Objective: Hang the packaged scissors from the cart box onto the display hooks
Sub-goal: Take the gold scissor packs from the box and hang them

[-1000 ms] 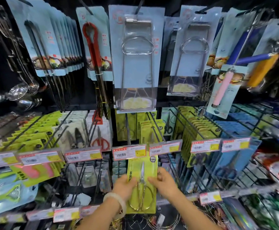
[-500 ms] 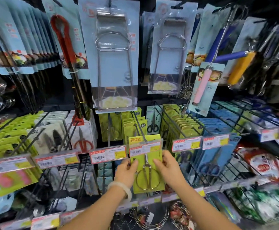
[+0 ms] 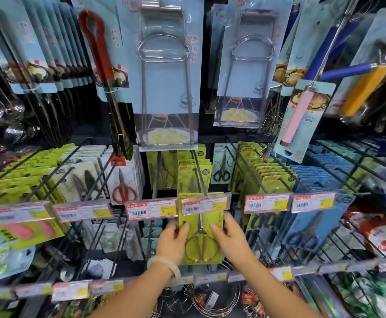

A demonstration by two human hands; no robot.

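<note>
Both hands clamped on scissors pack, price tag across its top.

Display hook carries green scissors packs; its price tag looks blurred.

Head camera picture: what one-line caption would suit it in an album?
Both hands, left hand and right hand, lift a yellow-green carded pack of metal scissors up behind a red-edged price label.

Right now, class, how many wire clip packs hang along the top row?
2. One wire clip pack hangs top centre, above the yellow scissors pack; a second wire clip pack hangs just right of it. More may be hidden behind them.
</note>
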